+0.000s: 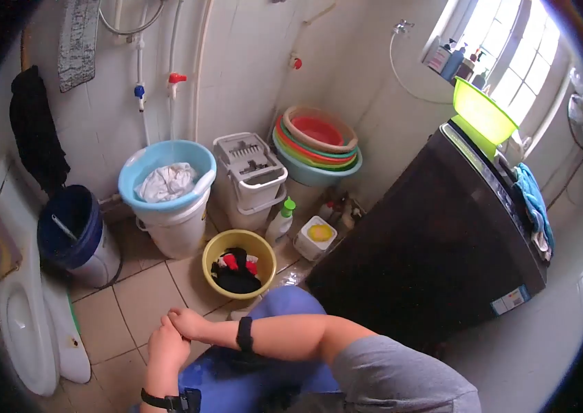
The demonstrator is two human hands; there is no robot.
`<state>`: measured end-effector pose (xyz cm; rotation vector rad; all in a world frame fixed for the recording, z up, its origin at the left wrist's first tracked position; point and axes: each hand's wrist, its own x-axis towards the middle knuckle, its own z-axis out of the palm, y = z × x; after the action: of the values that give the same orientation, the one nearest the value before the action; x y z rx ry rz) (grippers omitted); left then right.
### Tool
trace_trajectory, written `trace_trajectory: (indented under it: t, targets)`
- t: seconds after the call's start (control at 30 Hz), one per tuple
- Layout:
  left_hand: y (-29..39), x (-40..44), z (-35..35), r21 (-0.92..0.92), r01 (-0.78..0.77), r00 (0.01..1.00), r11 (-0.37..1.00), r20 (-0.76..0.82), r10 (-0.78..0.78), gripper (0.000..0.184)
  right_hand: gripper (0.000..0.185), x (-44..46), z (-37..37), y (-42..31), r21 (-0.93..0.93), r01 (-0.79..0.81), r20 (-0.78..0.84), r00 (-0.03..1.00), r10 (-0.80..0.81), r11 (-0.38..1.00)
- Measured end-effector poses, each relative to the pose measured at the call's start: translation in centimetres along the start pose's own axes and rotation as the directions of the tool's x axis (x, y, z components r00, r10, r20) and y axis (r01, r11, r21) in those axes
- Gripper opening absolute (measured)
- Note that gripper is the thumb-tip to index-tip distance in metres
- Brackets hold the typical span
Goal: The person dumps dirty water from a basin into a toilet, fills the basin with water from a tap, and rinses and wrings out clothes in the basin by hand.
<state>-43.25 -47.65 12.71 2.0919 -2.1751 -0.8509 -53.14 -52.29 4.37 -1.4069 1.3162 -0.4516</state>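
Note:
My left hand [169, 343] and my right hand [189, 323] touch each other above the floor tiles, at the lower left of the middle. Their fingers are bent together, and whether anything is between them is too small to make out. A dark band is on each wrist. Just beyond them stands a yellow basin [272, 274] with black, red and white cloths [237, 279] in it. Farther back, a light blue basin [129, 180] rests on a white bucket [180, 230] and holds a white cloth [167, 182].
A dark washing machine [415, 234] fills the right side, with a green basin [484, 110] on top. Stacked basins [319, 175], a mop bucket [250, 168], a green-capped bottle [280, 221] and a white tub [310, 246] stand behind. A dark blue bucket [74, 255] and a toilet [23, 330] are left.

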Motion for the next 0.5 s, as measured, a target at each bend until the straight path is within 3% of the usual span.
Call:
trace_trajectory:
  t: [0.17,0.23,0.3,0.5]
  targets:
    - [1.0,0.2,0.6,-0.014,0.000,0.998,1.000,0.063,0.001,0.052,0.034,-0.7,-0.7,1.4,-0.038,0.020,-0.093,0.995,-0.023,0.999]
    - [0.7,0.2,1.6,0.017,-0.101,0.995,0.995,-0.013,0.101,0.048,0.034,-0.6,-0.9,1.6,-0.087,0.007,-0.097,0.995,-0.015,0.996]
    - [0.2,0.6,2.6,0.028,-0.119,0.993,0.993,-0.022,0.119,0.050,0.034,0.3,-0.8,3.0,-0.223,0.070,-0.012,0.997,-0.074,0.972]
    - [0.9,0.3,1.7,0.033,-0.117,0.993,0.993,0.040,0.115,0.050,0.037,0.0,-1.0,3.3,-0.296,0.057,-0.004,0.998,-0.060,0.954]
